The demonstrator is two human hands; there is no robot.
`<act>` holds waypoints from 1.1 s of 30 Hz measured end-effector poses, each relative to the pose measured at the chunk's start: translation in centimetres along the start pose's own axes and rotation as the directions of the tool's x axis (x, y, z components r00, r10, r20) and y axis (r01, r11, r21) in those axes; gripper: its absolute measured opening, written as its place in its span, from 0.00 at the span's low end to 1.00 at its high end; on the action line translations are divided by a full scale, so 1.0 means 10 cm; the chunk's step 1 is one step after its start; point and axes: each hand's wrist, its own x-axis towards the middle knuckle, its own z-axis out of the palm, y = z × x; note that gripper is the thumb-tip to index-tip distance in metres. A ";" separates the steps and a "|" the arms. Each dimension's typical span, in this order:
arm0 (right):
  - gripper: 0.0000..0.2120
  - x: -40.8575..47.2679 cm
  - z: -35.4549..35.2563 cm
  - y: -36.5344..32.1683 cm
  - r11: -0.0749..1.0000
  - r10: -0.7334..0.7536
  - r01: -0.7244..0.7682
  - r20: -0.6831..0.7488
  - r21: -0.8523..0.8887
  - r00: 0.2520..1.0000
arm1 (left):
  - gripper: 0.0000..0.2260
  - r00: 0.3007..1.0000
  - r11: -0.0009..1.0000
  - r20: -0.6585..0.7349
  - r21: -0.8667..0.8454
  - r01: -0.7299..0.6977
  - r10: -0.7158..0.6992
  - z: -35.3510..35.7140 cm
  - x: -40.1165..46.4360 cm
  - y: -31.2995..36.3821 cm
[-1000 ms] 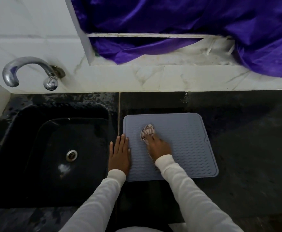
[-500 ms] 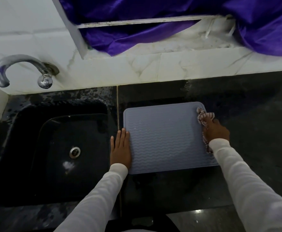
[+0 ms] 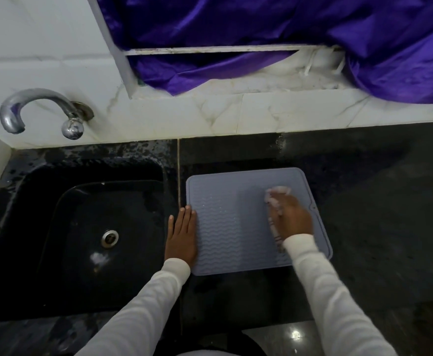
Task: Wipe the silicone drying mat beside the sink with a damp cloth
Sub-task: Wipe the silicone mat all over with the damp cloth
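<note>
Since half a second earlier the cloth (image 3: 277, 199), clamped in the right hand (image 3: 291, 217) grip, had slid inward off the mat (image 3: 225, 227) right edge; unwiped mat lay leftward, toward the flat, open left hand (image 3: 180, 236) beside the sink (image 3: 30, 201)

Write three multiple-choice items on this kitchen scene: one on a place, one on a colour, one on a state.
1. Where does the drying mat lie?
A. in the sink
B. on the counter right of the sink
C. on the window ledge

2. What colour is the curtain?
A. purple
B. green
C. white

3. What is the left hand doing?
A. turning the tap
B. squeezing a sponge
C. lying flat at the mat's left edge

Answers: 1 B, the mat sits on the dark counter. 2 A, its folds are purple. 3 C, the fingers lie straight while the right hand presses the cloth.
</note>
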 end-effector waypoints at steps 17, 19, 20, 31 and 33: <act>0.25 -0.28 0.93 -0.91 0.939 -0.201 0.269 0.296 -0.212 0.934 | 0.35 0.996 0.999 0.079 0.009 0.048 -0.048 0.03 -0.08 -0.06; 0.25 -0.21 0.83 -0.67 0.943 -0.149 0.223 0.286 -0.247 0.947 | 0.33 0.997 1.000 0.069 -0.008 0.030 -0.029 0.04 -0.08 -0.06; 0.25 -0.18 0.78 -0.54 0.947 -0.122 0.198 0.286 -0.253 0.951 | 0.33 0.997 1.000 0.068 -0.009 0.022 -0.021 0.03 -0.07 -0.05; 0.22 0.12 0.14 0.53 0.931 0.144 -0.075 0.171 -0.359 0.975 | 0.26 1.000 0.997 0.001 -0.079 0.019 -0.019 0.02 -0.07 -0.04; 0.23 0.20 0.02 0.71 0.920 0.204 -0.133 0.159 -0.369 0.966 | 0.27 1.000 0.997 -0.002 -0.069 0.017 -0.017 0.01 -0.07 -0.03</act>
